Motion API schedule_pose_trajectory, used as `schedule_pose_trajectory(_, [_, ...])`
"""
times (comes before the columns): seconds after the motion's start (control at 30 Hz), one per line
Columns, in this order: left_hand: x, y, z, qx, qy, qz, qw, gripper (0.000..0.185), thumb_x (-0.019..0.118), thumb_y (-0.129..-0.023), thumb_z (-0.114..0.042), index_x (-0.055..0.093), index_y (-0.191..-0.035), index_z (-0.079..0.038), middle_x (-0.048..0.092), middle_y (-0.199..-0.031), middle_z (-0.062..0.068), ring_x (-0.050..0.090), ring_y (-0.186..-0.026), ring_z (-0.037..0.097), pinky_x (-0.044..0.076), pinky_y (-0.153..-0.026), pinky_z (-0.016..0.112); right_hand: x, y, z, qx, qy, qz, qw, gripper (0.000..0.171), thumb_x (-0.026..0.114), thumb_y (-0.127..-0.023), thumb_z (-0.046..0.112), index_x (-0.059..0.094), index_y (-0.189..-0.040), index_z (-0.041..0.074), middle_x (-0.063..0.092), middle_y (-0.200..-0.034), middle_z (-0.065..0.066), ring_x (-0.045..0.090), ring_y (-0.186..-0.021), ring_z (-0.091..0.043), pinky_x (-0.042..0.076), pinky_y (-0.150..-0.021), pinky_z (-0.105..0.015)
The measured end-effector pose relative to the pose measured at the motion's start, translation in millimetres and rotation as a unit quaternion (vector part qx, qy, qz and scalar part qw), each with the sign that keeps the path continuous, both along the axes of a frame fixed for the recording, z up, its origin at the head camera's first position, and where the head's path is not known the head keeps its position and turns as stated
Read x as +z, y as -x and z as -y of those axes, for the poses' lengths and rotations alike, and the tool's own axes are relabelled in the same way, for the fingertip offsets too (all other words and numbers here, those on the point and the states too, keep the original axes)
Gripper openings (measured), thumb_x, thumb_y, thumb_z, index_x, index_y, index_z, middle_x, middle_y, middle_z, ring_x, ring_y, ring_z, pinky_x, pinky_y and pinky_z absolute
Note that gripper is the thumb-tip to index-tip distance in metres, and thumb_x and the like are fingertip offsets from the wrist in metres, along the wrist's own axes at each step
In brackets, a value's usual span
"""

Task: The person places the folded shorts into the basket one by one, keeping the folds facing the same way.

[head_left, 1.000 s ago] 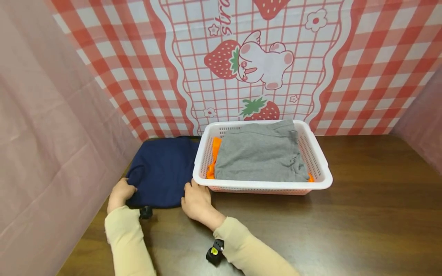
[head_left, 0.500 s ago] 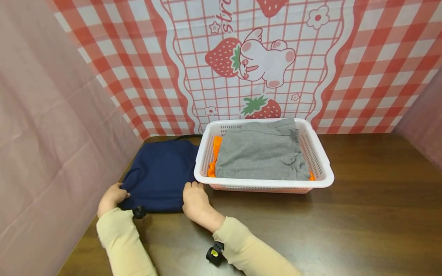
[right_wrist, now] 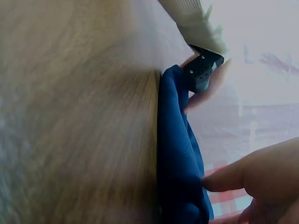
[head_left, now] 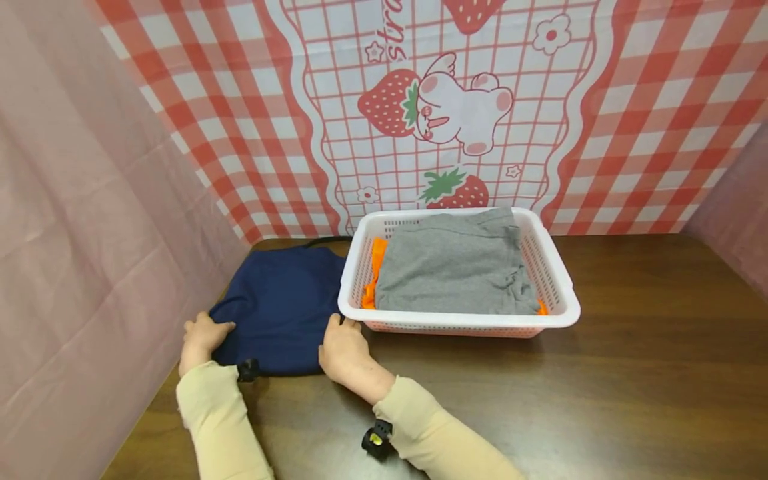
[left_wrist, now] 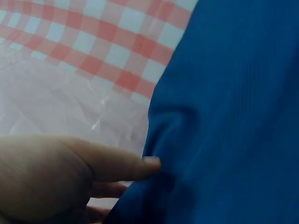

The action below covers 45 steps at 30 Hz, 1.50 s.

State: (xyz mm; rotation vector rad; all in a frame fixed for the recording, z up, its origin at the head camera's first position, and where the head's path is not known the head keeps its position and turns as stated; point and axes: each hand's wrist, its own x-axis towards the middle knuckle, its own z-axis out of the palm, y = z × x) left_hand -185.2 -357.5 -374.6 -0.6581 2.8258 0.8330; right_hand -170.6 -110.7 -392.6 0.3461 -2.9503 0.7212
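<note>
A folded navy garment [head_left: 285,307] lies on the table left of the basket, its top fairly smooth with creases near the left side. My left hand [head_left: 203,339] holds its near left edge. In the left wrist view the thumb [left_wrist: 126,163] lies over the cloth edge, with the other fingers partly hidden below. At the near right corner my right hand [head_left: 347,350] pinches the garment, close under the basket's corner. The right wrist view shows the thumb [right_wrist: 224,179] against the garment's thick front fold [right_wrist: 175,149]; the other fingertips are mostly hidden.
A white perforated basket [head_left: 459,321] stands against the garment's right side. It holds a folded grey garment [head_left: 450,267] over orange cloth [head_left: 377,257]. A dark strap or cord [head_left: 327,239] lies behind the navy garment. A pink curtain [head_left: 120,267] borders the table's left side.
The navy garment's near edge has come slightly toward me. My left hand moved left and nearer, then back a little rightward. The dark cord behind the garment has come into view.
</note>
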Motion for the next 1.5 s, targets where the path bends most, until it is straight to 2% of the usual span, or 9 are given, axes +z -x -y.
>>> schedule_pose_trajectory(0.17, [-2.7,9.5,-6.9,-0.026,0.007,-0.010,0.9996,0.073,0.046,-0.088,-0.029,0.015,-0.132,0.021,0.023,-0.129,0.046,0.026,-0.118,0.058,0.025,-0.100,0.058,-3.5,1.2,0.9,-0.006,0.018,0.015,1.000,0.053,0.072,-0.075,0.025,0.045,-0.111,-0.003,0.049,-0.098,-0.021,0.052,-0.088,-0.032,0.051,-0.064,-0.039])
schedule_pose_trajectory(0.5, [-4.1,12.4,-18.6,0.011,0.035,-0.045,0.9983,0.064,0.049,-0.088,-0.032,0.036,-0.120,0.022,0.039,-0.120,0.043,0.040,-0.108,0.056,0.035,-0.093,0.056,-14.0,5.4,3.1,-0.026,0.028,-0.067,0.997,0.054,0.075,-0.064,0.009,0.044,-0.107,-0.005,0.054,-0.087,-0.019,0.055,-0.078,-0.030,0.051,-0.060,-0.037])
schedule_pose_trajectory(0.63, [-1.8,7.9,-15.2,0.016,0.043,-0.028,0.9985,0.060,0.049,-0.087,-0.032,0.043,-0.117,0.021,0.042,-0.118,0.042,0.043,-0.105,0.055,0.037,-0.090,0.056,-12.5,7.8,-0.2,-0.003,0.041,-0.035,0.999,0.055,0.073,-0.061,0.007,0.045,-0.105,-0.008,0.056,-0.084,-0.020,0.057,-0.074,-0.031,0.050,-0.063,-0.037])
schedule_pose_trajectory(0.77, [0.3,5.0,-10.9,0.017,0.036,-0.007,0.9992,0.061,0.049,-0.085,-0.030,0.045,-0.115,0.023,0.044,-0.116,0.042,0.046,-0.103,0.054,0.039,-0.089,0.054,-9.2,11.2,-5.2,0.045,0.086,0.057,0.994,0.062,0.075,-0.060,0.011,0.043,-0.108,-0.012,0.060,-0.085,-0.022,0.060,-0.076,-0.034,0.050,-0.069,-0.038])
schedule_pose_trajectory(0.87, [0.7,5.9,-9.9,0.012,0.034,-0.010,0.9993,0.061,0.048,-0.082,-0.030,0.047,-0.112,0.023,0.045,-0.115,0.041,0.047,-0.101,0.052,0.040,-0.088,0.052,-7.8,13.2,-6.9,0.051,0.144,0.137,0.979,0.070,0.076,-0.060,0.014,0.040,-0.113,-0.014,0.061,-0.093,-0.024,0.060,-0.083,-0.034,0.049,-0.075,-0.039])
schedule_pose_trajectory(0.97, [0.8,7.9,-10.4,0.006,0.029,-0.014,0.9995,0.063,0.047,-0.083,-0.032,0.047,-0.112,0.024,0.044,-0.116,0.042,0.047,-0.103,0.052,0.039,-0.091,0.050,-8.5,13.9,-5.9,0.030,0.230,0.199,0.952,0.079,0.075,-0.061,0.014,0.035,-0.122,-0.016,0.056,-0.109,-0.027,0.056,-0.097,-0.036,0.046,-0.084,-0.040])
schedule_pose_trajectory(1.17, [1.7,7.6,-12.4,0.002,0.010,-0.015,0.9998,0.074,0.048,-0.086,-0.042,0.042,-0.118,0.024,0.040,-0.122,0.042,0.043,-0.109,0.052,0.036,-0.095,0.051,-11.7,14.0,-2.5,-0.022,0.366,0.252,0.896,0.092,0.075,-0.070,0.022,0.020,-0.133,-0.018,0.035,-0.134,-0.032,0.037,-0.123,-0.038,0.032,-0.103,-0.043])
schedule_pose_trajectory(1.37, [0.7,7.9,-13.8,0.011,-0.035,-0.043,0.9984,0.065,0.052,-0.084,-0.037,0.047,-0.119,0.017,0.044,-0.120,0.039,0.047,-0.105,0.048,0.040,-0.090,0.049,-11.7,15.3,-3.7,-0.029,0.388,0.304,0.870,0.065,0.074,-0.066,0.019,0.045,-0.115,-0.011,0.053,-0.109,-0.016,0.051,-0.094,-0.029,0.045,-0.080,-0.038])
schedule_pose_trajectory(1.5, [4.3,9.1,-16.0,0.028,-0.109,-0.062,0.9917,0.057,0.051,-0.085,-0.033,0.047,-0.118,0.014,0.048,-0.114,0.034,0.053,-0.091,0.037,0.048,-0.073,0.038,-12.5,16.0,-2.7,-0.027,0.424,0.320,0.847,0.061,0.070,-0.063,0.015,0.046,-0.114,-0.010,0.053,-0.106,-0.013,0.049,-0.086,-0.024,0.045,-0.075,-0.036])
